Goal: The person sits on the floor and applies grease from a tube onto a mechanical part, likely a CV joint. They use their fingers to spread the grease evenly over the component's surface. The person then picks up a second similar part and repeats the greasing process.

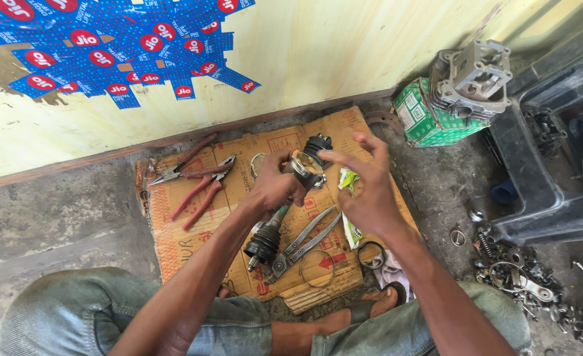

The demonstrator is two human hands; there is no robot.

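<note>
At nine o'clock on the cardboard [193, 244] lie two red-handled pliers [202, 191], apart from the hands. Toward the middle, the left hand [272, 188] is closed around the metal joint [303, 168] at the top of a drive shaft [273, 224], holding it off the cardboard; the shaft hangs down toward six o'clock, ending in a black rubber boot [264, 242]. Just right of the boot rest long steel pliers [301, 244] and a thin ring clamp [316, 267].

The right hand [364, 191] hovers at three o'clock from the joint, fingers spread wide and holding nothing, fingertips just beside the joint's open cup. The work looks mid-way: the joint end is being inspected or packed by hand, with the clamp not yet fitted. The next move seems to call for a steady left grip and careful fingertip work.

At two o'clock an engine part [476, 79] sits on a green box [423, 118]; at four o'clock, scattered small hardware [522, 277].
</note>
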